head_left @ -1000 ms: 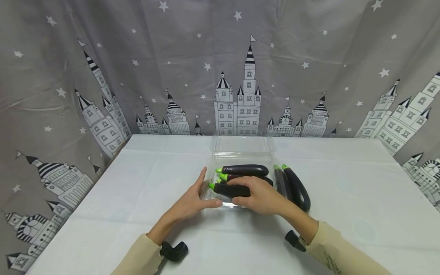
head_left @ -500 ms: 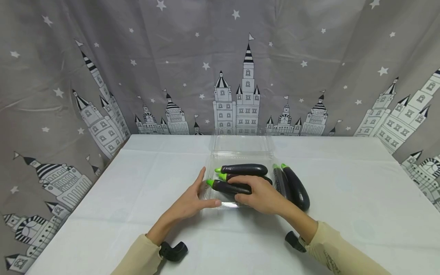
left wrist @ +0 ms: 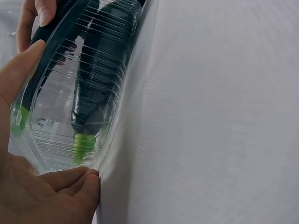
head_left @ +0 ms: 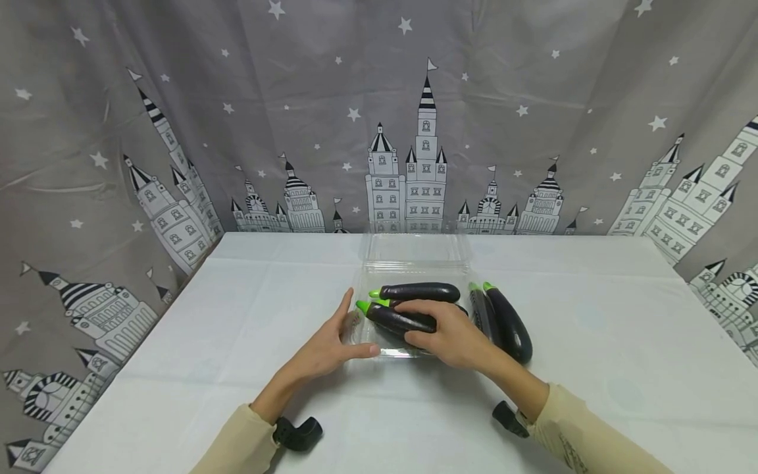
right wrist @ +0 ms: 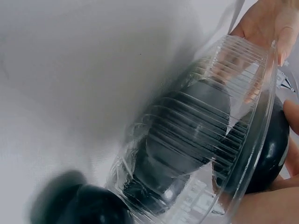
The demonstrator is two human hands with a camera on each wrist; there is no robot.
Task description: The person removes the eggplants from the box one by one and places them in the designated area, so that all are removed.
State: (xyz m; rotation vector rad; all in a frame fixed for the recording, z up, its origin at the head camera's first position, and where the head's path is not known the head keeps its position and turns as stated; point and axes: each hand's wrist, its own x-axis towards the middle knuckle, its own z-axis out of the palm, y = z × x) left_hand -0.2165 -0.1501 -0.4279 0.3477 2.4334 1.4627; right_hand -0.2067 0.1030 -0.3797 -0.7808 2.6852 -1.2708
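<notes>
Clear ribbed plastic clamshell [head_left: 393, 353], thin-walled, lid [head_left: 416, 248] folded back on smooth white cloth [head_left: 278, 283]. Right hand [head_left: 453, 334] grips a glossy, dark, elongated eggplant [head_left: 387, 316] above others in the clamshell. Left hand [head_left: 324, 345], fingers spread, touches the clamshell's left end. Versus a second ago: gripped eggplant's green stem end shifted away from the person; left hand unmoved.

Beige sleeves [head_left: 239, 440], black wrist cameras [head_left: 299, 434], dark marking [head_left: 571, 453] on right sleeve [head_left: 598, 428]
</notes>
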